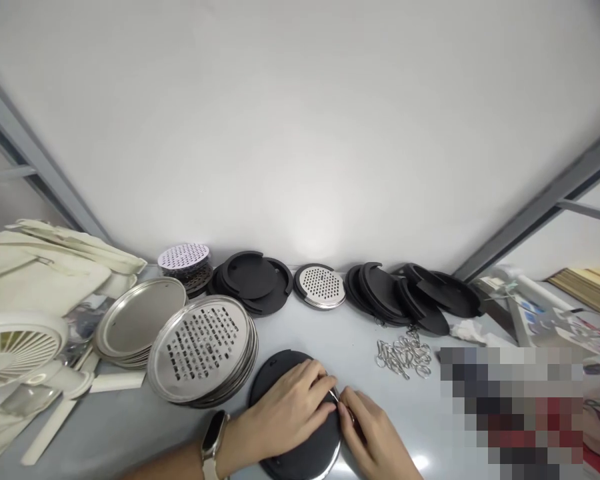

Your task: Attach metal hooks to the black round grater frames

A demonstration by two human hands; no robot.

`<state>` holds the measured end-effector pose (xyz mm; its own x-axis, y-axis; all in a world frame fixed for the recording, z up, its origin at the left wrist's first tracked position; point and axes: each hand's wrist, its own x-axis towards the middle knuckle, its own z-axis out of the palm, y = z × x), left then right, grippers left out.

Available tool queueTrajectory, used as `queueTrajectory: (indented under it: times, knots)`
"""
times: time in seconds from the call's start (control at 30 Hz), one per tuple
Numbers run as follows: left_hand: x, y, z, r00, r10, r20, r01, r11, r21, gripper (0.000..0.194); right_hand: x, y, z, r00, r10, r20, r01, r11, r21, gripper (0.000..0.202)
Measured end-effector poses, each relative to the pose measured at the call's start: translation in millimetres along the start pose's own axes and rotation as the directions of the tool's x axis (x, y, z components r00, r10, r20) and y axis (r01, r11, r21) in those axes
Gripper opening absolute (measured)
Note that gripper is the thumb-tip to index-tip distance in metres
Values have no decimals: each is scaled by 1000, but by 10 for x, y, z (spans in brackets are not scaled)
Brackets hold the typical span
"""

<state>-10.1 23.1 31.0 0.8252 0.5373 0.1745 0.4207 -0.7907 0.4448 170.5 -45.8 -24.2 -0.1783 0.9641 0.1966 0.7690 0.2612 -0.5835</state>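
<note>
A round black disc (275,363) with a raised rim lies on the table in front of me. My left hand (295,403), with a watch on its wrist, rests across it, thumb and fingers pinched near the disc's right edge. Close beside it, my right hand (373,430) is closed with its fingertips at the same edge. A thin shiny metal piece (334,394) shows between the two hands; the fingers hide most of it, and its kind cannot be made out. To the right lies a pile of metal key rings with short chains (405,355).
Perforated metal discs (205,350) and plain metal discs (143,317) are stacked at left, near a white fan (17,347). Along the wall stand black discs (253,273), a small perforated disc (323,285) and more black holders (380,290). A blurred patch covers the lower right.
</note>
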Motion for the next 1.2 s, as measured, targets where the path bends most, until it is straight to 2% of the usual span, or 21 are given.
queueTrajectory:
  times: [0.17,0.3,0.43,0.5,0.63,0.8,0.93,1.2]
  knots:
    - [-10,15,18,997,43,-57,-39,997,72,34,8,-18,-39,999,35,-4,-34,998,55,18]
    - [-21,1,81,988,125,-89,-109,979,173,35,23,-30,-77,997,79,25,-81,989,120,19]
    - [-13,-16,96,978,204,-44,-188,953,240,35,50,-35,-111,993,92,70,-102,982,159,19]
    - [3,-15,67,980,200,-21,-191,959,208,32,59,-29,-120,993,92,78,-103,982,159,18]
    - [47,-12,2,985,165,-42,-162,985,64,26,63,-17,-117,993,103,57,-111,983,148,19]
    - [74,-39,15,985,165,-55,-169,984,-62,24,70,-59,-59,987,161,5,-160,974,160,22]
    - [62,-56,44,977,204,-69,-207,978,-33,26,62,-65,2,983,172,-58,-163,977,136,24]
    - [29,-62,69,969,234,-80,-232,972,25,27,23,-21,31,987,142,-79,-136,987,85,25]
